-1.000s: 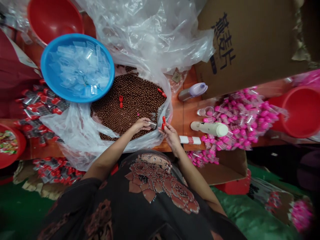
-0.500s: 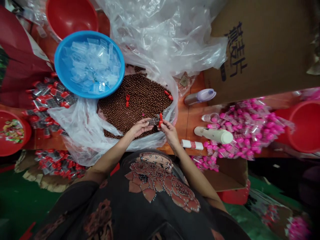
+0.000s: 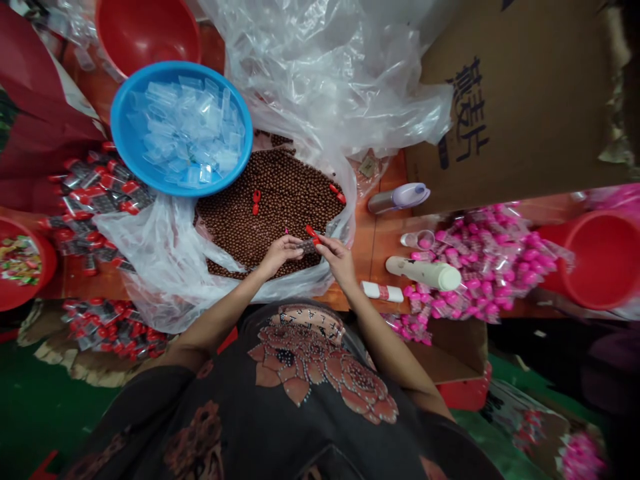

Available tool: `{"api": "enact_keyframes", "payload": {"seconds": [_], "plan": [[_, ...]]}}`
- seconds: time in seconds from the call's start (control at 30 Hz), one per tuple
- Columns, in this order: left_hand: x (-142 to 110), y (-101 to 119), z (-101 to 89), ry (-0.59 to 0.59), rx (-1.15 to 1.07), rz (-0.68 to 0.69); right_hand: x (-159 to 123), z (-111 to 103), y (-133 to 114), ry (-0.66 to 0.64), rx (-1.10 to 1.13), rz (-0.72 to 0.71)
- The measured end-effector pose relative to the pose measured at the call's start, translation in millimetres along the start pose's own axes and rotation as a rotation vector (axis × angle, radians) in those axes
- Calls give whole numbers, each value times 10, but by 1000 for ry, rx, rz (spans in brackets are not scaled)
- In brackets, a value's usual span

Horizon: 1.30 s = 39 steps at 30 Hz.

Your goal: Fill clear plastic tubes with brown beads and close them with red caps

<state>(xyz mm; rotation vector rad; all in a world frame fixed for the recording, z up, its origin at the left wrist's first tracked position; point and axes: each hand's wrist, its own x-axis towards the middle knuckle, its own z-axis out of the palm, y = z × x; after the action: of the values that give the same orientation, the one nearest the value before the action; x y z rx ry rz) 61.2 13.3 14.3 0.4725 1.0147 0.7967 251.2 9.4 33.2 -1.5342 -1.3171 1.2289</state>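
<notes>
My left hand is closed on a small clear plastic box with brown balls inside. At the box's right end, my right hand pinches a red flip cap, which meets or nearly meets the box; the exact contact is too small to tell. Both hands are just above a heap of shiny brown balls in an opened clear plastic bag. Two more red caps lie on the balls, one near the middle and one at the right edge.
A blue basin of clear empty boxes stands at the back left, before a red bowl. Filled red-capped boxes pile up on the left. To the right are a purple-handled scoop, a pale bottle, pink-capped packs and a carton.
My right hand has brought the red cap left and up against the box's end. The left hand stays nearly in place, and the view has shifted slightly.
</notes>
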Motion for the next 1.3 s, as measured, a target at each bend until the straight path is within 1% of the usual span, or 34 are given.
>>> {"api": "enact_keyframes", "payload": {"seconds": [0.17, 0.3, 0.37, 0.43, 0.5, 0.57, 0.67, 0.73, 0.8, 0.9, 0.97, 1.07, 1.13, 1.23, 1.3], "plan": [[-29, 12, 41, 14, 24, 9, -49, 5, -36, -9, -91, -77], [-89, -45, 160, 56, -49, -3, -141, 81, -34, 22, -207, -149], [-134, -89, 238, 95, -98, -3, -174, 117, -28, -17, -300, -212], [-180, -127, 299, 137, -152, -6, -181, 125, -10, -98, -383, -285], [-218, -147, 325, 156, -194, -20, -160, 98, 23, -195, -436, -365], [-241, -144, 311, 149, -193, -35, -127, 50, 63, -264, -474, -439], [-251, -104, 246, 122, -145, -49, -99, -3, 96, -285, -520, -527], [-250, -64, 204, 76, -162, -84, -107, -4, 85, -279, -540, -560], [-249, -23, 182, -3, -219, -140, -133, 15, 50, -281, -553, -561], [-248, 33, 187, -95, -279, -175, -176, 40, -20, -316, -577, -543], [-246, 64, 203, -112, -288, -201, -200, 42, -59, -338, -594, -524], [-246, 97, 235, -140, -275, -279, -227, 54, -83, -363, -604, -498], [-250, 107, 268, -129, -248, -306, -242, 89, -72, -363, -589, -493], [-260, 108, 309, -45, -202, -334, -251, 167, -36, -309, -554, -476], [-269, 105, 297, -13, -174, -344, -245, 207, -23, -294, -551, -460]]}}
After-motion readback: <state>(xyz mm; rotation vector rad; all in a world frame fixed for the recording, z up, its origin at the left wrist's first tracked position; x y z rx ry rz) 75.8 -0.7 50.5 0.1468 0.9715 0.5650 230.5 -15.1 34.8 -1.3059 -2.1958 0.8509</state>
